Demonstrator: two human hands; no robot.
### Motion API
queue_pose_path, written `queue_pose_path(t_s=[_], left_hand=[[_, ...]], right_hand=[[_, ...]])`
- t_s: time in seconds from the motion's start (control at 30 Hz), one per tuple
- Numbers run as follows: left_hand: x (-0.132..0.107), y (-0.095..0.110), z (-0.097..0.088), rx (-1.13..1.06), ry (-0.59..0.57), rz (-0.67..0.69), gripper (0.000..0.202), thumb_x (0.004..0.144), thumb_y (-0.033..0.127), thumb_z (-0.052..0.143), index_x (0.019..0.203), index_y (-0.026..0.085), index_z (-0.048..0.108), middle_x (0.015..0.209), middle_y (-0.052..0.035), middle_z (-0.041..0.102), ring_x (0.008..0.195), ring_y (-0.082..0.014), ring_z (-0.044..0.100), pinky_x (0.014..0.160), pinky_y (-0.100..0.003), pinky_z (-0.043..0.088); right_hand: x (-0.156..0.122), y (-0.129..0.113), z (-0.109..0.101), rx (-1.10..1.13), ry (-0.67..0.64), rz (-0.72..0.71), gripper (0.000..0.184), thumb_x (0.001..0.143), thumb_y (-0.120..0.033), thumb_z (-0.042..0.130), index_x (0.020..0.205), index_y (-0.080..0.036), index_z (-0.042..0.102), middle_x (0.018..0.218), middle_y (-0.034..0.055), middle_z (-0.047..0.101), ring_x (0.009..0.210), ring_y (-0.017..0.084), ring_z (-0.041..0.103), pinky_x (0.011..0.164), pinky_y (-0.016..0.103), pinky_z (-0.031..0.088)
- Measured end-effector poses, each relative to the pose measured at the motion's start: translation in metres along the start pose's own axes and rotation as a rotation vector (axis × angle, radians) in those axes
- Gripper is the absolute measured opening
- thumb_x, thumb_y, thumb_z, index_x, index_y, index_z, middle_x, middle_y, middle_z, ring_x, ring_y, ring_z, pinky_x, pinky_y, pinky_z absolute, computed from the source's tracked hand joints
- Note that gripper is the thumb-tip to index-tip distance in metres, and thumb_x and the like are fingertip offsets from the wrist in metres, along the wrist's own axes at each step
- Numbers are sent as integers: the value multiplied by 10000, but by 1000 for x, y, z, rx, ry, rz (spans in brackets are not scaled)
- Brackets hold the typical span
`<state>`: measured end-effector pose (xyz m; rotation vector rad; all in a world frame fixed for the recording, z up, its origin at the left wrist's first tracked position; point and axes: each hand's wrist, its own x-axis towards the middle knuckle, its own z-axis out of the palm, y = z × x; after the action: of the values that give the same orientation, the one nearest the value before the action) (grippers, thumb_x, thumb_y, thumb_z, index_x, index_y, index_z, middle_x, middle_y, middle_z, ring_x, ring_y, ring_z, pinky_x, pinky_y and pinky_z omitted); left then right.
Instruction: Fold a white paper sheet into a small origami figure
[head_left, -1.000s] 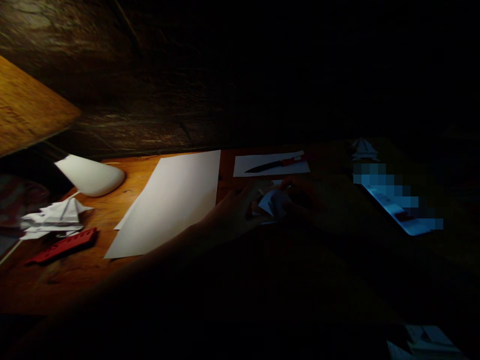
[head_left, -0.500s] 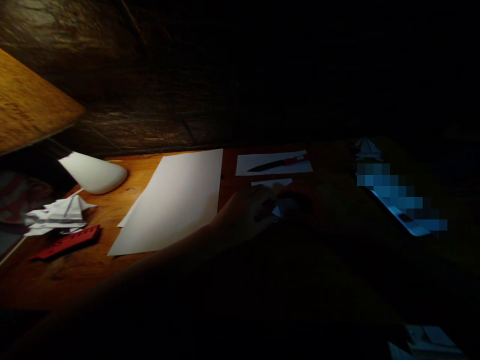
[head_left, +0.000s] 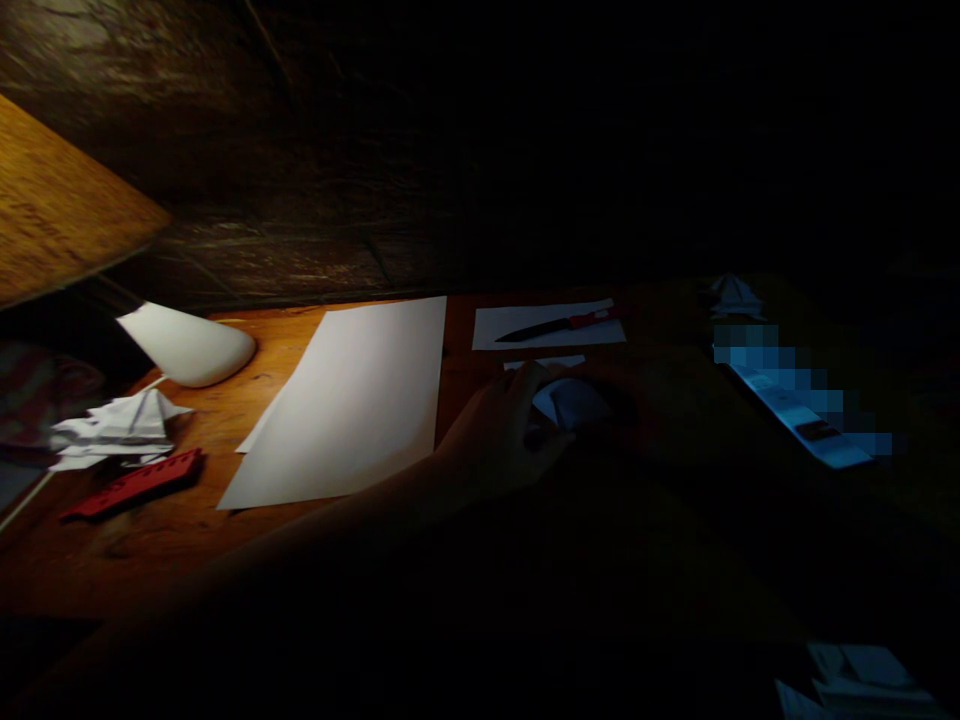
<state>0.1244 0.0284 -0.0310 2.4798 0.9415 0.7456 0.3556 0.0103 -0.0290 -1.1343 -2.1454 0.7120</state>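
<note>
Gripping folded paper [head_left: 576,402], the left hand [head_left: 501,425] is half-curled; the right hand [head_left: 631,398], at the paper's three o'clock, is too dark to tell.

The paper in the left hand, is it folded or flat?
Folded over: the paper shows paler and darker faces meeting along an edge. Crease sharpness: cannot tell.

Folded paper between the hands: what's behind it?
Just beyond the folded paper, a strip of white paper shows; farther back, a knife lies on a sheet. How far the strip reaches toward the hands is hidden.
</note>
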Motion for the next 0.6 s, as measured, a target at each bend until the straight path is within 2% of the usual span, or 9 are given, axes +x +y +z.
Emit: queue_pose_path(t_s=[0.17,0.43,0.6], left_hand=[[0,0,4,11,5,-10,608,794,265,772,1320,201,474,1007,-58,698,740,-182,698,657,-298,559],[1,0,7,54,31,26,640,724,239,785,1284,189,481,1147,-107,684,988,-265,692,814,-378,582],[2,1,6,31,5,-26,617,719,231,777,1264,216,489,1120,-80,698,960,-258,698,795,-375,580]], right_hand=[[0,2,2,-26,12,-15,534,780,-244,758,1303,-261,653,1232,80,722,1080,290,696,906,454,556],[-1,9,3,-52,20,-78,565,788,-274,770,1334,-268,624,1253,82,711,1103,292,684,917,449,539],[0,3,2,-47,6,-47,556,782,-277,770,1320,-260,629,1267,86,706,1114,300,680,922,447,536]])
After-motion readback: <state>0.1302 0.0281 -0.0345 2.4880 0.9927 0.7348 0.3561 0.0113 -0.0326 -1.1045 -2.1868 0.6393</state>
